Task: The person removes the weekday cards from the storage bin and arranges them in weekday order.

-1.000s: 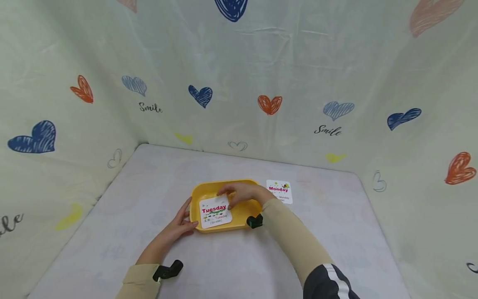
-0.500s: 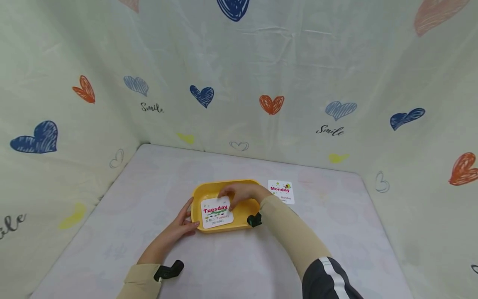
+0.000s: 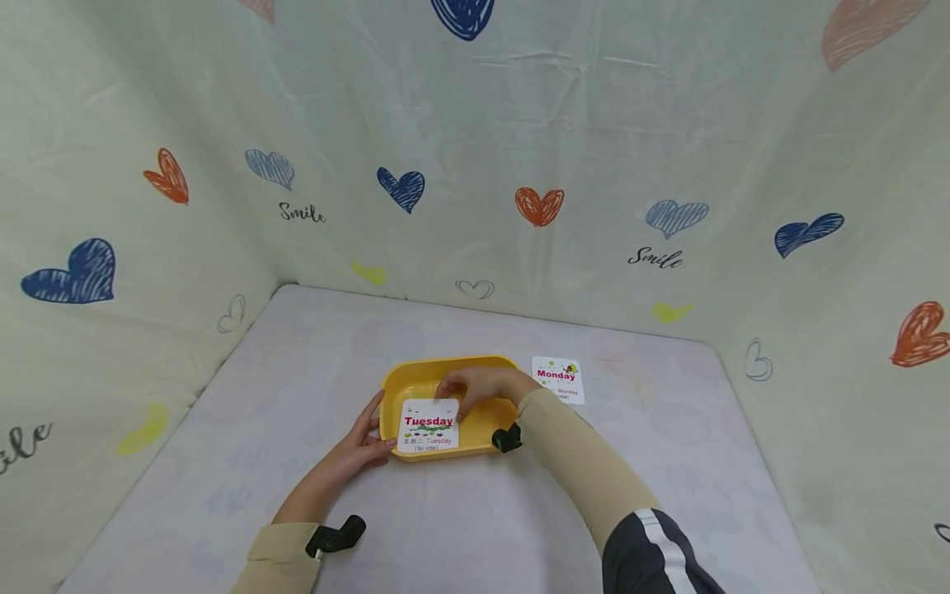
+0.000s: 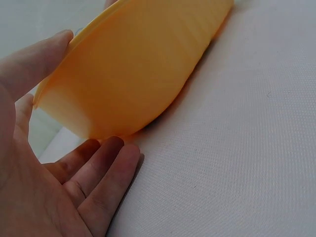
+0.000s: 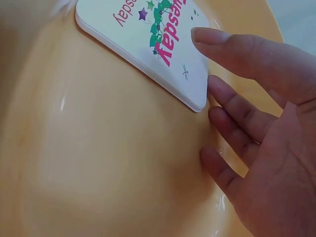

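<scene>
A white "Tuesday" card [image 3: 428, 426] lies in the left half of a shallow yellow tray [image 3: 486, 425]. Its edge looks layered in the right wrist view, like a small stack. My right hand [image 3: 481, 388] reaches into the tray and pinches the card by its right side. Up close, the thumb [image 5: 237, 47] is over the card's face while the fingers [image 5: 237, 106] are at its edge. At the tray's left end my left hand [image 3: 356, 450] holds the tray. Its thumb [image 4: 42, 57] touches the rim, and the other fingers [image 4: 111, 170] meet the lower side.
Beyond the right forearm, a white "Monday" card [image 3: 558, 379] lies on the pale table [image 3: 334, 346], partly covered by the arm. Behind the table hangs a cream curtain [image 3: 475, 107] printed with hearts. Black wrist devices [image 3: 336, 536] are on both sleeves.
The "Tuesday" card was tilted in the tray and has turned clockwise, so its text is now level. Its top edge sits lower. Both hands have stayed nearly in place.
</scene>
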### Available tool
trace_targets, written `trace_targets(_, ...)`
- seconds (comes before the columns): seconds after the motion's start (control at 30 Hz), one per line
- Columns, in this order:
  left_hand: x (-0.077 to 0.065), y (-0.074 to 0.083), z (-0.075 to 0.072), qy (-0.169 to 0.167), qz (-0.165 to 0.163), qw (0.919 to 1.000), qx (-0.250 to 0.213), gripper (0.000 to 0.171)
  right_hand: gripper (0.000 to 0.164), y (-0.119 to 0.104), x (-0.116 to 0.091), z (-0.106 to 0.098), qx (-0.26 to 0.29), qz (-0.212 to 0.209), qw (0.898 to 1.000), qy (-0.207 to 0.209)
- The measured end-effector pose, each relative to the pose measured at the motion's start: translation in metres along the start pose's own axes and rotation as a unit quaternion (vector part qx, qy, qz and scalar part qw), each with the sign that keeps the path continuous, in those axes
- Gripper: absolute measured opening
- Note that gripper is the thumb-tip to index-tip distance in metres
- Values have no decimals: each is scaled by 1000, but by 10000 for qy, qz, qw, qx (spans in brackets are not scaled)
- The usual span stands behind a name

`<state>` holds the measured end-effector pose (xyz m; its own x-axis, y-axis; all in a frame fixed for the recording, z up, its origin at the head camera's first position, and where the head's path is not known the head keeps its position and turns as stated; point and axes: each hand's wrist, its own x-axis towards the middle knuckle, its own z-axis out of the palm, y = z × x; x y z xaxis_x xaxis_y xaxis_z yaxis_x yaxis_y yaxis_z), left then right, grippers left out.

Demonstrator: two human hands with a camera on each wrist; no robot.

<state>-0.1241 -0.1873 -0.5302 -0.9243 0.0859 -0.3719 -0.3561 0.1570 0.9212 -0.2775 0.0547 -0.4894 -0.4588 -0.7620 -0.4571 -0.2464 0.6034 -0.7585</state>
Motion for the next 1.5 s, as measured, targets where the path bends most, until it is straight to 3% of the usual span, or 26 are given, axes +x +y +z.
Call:
trace_targets(0.3,2,-1,0,14,6,10000,50,93,39,-2,1,0,267,91,9996,-13)
trace_targets(0.63,4,-1,0,-8,-47,10000,19,93,31,-2,3,2,574,363,9965,485)
trace_targets(0.97,3,0,1,110,-186,9998,2,93,27,0,2,0,469,152,9956,800)
trace_targets(1.27,3,-1,2,116,-183,9998,-3,94,19,-1,-6,-3,862,260,9904,1050)
trace_targets(1.5,4,-4,0,3,68,9998,-177,94,18,3,-11,-4,1184,307,9839,1299)
